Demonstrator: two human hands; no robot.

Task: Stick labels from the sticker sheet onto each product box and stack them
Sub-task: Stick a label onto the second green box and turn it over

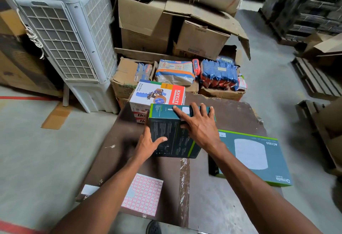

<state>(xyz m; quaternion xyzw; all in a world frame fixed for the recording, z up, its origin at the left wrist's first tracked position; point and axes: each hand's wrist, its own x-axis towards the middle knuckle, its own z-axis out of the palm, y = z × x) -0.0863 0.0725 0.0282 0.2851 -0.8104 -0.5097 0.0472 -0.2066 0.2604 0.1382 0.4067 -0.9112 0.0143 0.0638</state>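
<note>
Both arms reach forward over the dark brown surface [114, 159]. The left hand [148, 144] grips the near left edge of an upright dark green box [170, 135], thumb across its face. The right hand [198, 122] lies flat, fingers spread, pressing its top. The pink-gridded sticker sheet [146, 195] lies nearer, a flat teal box [253, 156] to the right. Cardboard cartons [146, 22] crowd the concrete floor [37, 150] behind.

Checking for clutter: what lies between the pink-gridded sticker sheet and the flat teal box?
Head view: only bare brown board, crossed by a clear tape strip, between sticker sheet and flat teal box.
</note>
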